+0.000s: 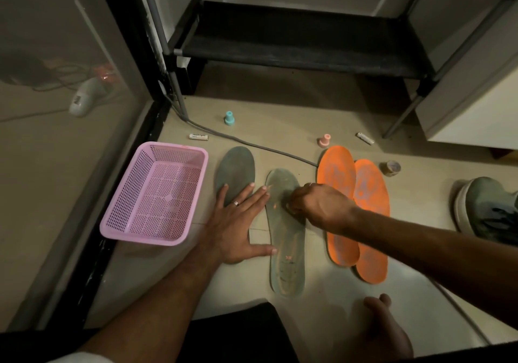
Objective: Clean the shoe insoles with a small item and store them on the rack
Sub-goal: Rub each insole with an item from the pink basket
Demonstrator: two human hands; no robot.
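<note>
A dim tiled floor (280,127) in front of a black rack (294,40). The left hand (238,219) lies flat, fingers spread, on one grey insole (235,169) and touching the second grey insole (286,253). The right hand (319,203) is curled on that second insole, apparently pinching something small; what it is, I cannot tell. The thin, flexible foam could buckle or slide under hard rubbing. Two orange insoles (361,222) overlap nearby, worn and patchy. A perforated pink basket (157,194) sits left
</note>
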